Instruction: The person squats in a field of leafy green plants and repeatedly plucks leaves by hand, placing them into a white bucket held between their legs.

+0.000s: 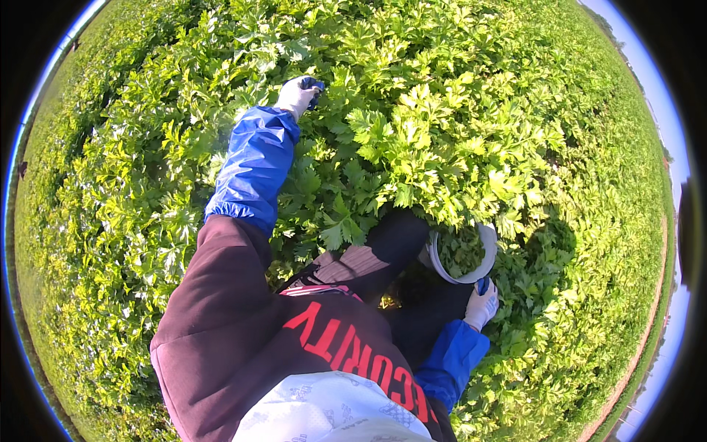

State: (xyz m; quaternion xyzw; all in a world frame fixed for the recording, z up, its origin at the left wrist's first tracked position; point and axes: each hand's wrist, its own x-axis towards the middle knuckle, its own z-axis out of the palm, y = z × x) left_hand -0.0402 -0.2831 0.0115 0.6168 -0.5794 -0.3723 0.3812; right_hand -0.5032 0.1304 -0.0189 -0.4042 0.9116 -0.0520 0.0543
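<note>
My left hand (301,95), in a white glove with blue-coated fingers, reaches forward over leafy green plants (364,132) that look like celery. Its fingers are curled among the leaf tops; whether a stem or leaf is inside them is hidden. Low on the right, my right hand (482,304), gloved the same way, has its fingers at the near rim of a whitish plastic bucket (443,268) and appears to grip it. Cut or loose green leaves (463,251) lie inside the bucket, which stands tilted among the plants beside my leg.
My bent legs (386,243) in dark trousers press into the foliage. Dense leaves (138,221) spread on every side and overhang the bucket's far edge. A bare dirt strip (635,364) runs along the field's far right.
</note>
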